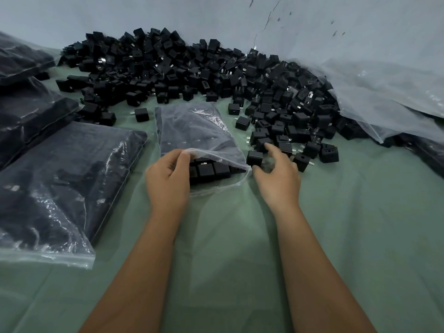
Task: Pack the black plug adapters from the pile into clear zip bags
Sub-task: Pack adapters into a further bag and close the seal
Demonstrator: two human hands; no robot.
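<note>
Fingers (185,156) of the left hand (168,179) pinch the upper lip of the open zip bag (194,131) and lift it, so the mouth gapes toward the right; the right hand (278,176) has its fingers spread and loosely curved over a single adapter (254,157) just beside the bag's mouth, and whether they already touch it cannot be told.

Biggest in view is the pile of black plug adapters (192,68), banked across the far side of the green tabletop (240,236) and spilling from a large clear plastic sheet (384,87) at right. Filled zip bags (60,183) lie stacked at left. The bag being worked lies in the middle, a row of adapters (211,170) showing just inside its mouth.

By my judgement the step is filling: this bag looks close to full. Next the right hand needs to close on the near adapter and slide it through the held-open mouth, prongs clear of the zip strip.
</note>
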